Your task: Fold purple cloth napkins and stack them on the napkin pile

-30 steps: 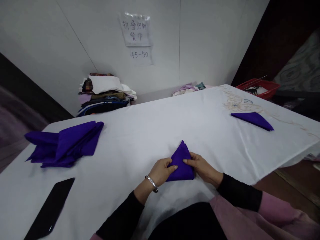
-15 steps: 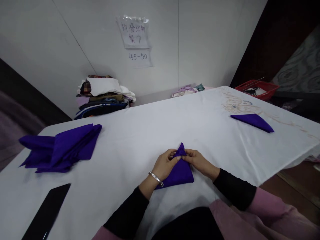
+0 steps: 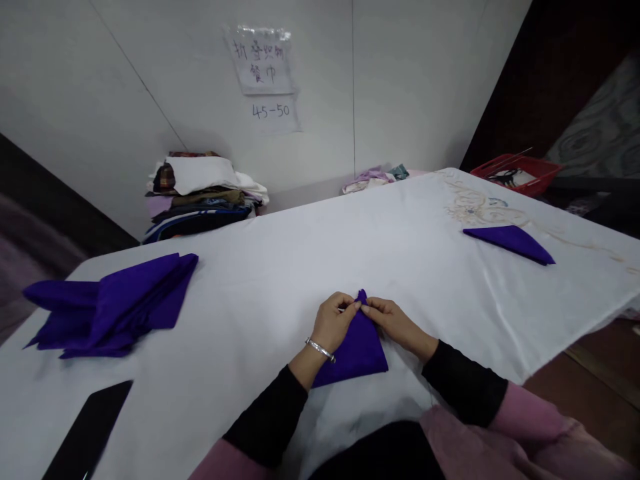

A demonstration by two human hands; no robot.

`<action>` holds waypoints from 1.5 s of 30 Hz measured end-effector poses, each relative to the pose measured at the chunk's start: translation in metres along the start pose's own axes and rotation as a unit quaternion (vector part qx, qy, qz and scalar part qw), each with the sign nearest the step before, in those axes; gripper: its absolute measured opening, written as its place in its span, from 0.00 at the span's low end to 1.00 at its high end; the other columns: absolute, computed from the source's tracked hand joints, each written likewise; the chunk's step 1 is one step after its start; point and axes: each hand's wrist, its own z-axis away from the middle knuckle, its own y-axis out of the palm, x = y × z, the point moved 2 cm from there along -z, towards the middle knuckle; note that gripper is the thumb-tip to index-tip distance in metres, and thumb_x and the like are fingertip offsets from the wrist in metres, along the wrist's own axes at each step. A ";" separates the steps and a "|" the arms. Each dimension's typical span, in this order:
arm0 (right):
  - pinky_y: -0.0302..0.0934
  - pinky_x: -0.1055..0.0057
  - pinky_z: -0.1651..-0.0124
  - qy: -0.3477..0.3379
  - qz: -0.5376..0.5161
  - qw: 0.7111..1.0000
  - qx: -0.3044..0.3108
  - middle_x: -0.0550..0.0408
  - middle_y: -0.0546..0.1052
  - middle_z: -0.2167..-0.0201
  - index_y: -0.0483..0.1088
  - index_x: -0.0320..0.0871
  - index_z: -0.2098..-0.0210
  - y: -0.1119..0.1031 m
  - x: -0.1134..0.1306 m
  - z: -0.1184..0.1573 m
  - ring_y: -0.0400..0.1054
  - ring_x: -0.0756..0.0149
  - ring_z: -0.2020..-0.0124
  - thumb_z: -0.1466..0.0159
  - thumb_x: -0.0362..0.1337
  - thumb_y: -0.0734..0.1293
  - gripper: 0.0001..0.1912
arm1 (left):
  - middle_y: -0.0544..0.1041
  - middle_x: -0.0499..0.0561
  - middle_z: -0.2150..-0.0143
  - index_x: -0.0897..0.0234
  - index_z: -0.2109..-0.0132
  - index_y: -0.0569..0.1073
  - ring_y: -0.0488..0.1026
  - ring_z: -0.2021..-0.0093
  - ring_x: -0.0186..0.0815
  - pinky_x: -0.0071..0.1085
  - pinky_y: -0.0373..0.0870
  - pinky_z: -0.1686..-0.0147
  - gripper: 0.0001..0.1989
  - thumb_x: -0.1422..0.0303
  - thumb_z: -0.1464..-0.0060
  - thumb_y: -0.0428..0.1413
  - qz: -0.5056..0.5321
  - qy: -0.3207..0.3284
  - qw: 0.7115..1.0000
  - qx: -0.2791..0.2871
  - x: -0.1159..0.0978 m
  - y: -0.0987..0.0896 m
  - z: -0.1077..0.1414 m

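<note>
A purple cloth [image 3: 357,353] lies folded on the white tablecloth in front of me, narrow at its far end and wide at its near edge. My left hand [image 3: 336,320], with a silver bangle at the wrist, pinches the cloth's far tip from the left. From the right, my right hand [image 3: 393,321] pinches the same tip, the two thumbs nearly touching. A small gathered bit of cloth sticks up beyond the fingers. Another folded purple cloth [image 3: 513,241] rests at the right, and a loose purple pile [image 3: 120,303] at the left.
The white tablecloth [image 3: 280,253] covers the table. A dark flat object [image 3: 90,430] lies at the near left. Stacked fabrics [image 3: 203,193] stand beyond the far edge, with a smaller bundle [image 3: 373,179] farther right. A red basket [image 3: 530,175] sits at the back right.
The cloth's pointed tip has been squeezed into a narrower, gathered bunch. My thumbs have come closer together over it. The view has shifted slightly.
</note>
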 end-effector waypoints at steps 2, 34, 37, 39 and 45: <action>0.50 0.72 0.72 -0.001 0.033 0.999 0.002 0.61 0.66 0.78 0.69 0.43 0.71 -0.002 0.004 0.000 0.55 0.72 0.77 0.40 0.48 0.63 0.15 | 0.70 0.44 0.76 0.64 0.74 0.71 0.67 0.73 0.30 0.27 0.62 0.71 0.09 0.63 0.54 0.56 0.018 -0.030 0.999 0.009 0.000 0.002 -0.003; 0.55 0.70 0.69 -0.041 0.119 0.991 -0.049 0.60 0.69 0.76 0.70 0.43 0.69 -0.030 -0.010 -0.025 0.60 0.69 0.74 0.43 0.43 0.65 0.10 | 0.73 0.53 0.52 0.59 0.48 0.67 0.68 0.52 0.40 0.42 0.66 0.52 0.15 0.65 0.41 0.46 -0.283 0.089 0.955 0.015 0.009 -0.025 0.072; 0.55 0.70 0.68 -0.049 0.128 0.989 -0.053 0.59 0.69 0.75 0.70 0.43 0.68 -0.031 -0.008 -0.025 0.60 0.69 0.73 0.43 0.42 0.65 0.09 | 0.74 0.52 0.56 0.59 0.50 0.68 0.69 0.55 0.40 0.41 0.68 0.54 0.14 0.67 0.42 0.47 -0.273 0.074 0.959 0.013 0.015 -0.025 0.078; 0.55 0.69 0.67 -0.052 0.131 0.989 -0.053 0.59 0.69 0.75 0.70 0.43 0.68 -0.032 -0.006 -0.024 0.61 0.68 0.73 0.43 0.42 0.65 0.09 | 0.74 0.51 0.58 0.58 0.50 0.68 0.70 0.57 0.39 0.40 0.69 0.56 0.14 0.67 0.43 0.48 -0.261 0.057 0.964 0.003 0.017 -0.026 0.080; 0.53 0.69 0.67 -0.068 0.114 0.990 -0.049 0.59 0.67 0.75 0.70 0.44 0.68 -0.032 0.004 -0.012 0.59 0.68 0.72 0.43 0.42 0.66 0.08 | 0.73 0.47 0.62 0.56 0.49 0.67 0.71 0.64 0.34 0.35 0.71 0.59 0.16 0.64 0.45 0.51 -0.189 -0.020 0.982 -0.007 0.026 -0.039 0.099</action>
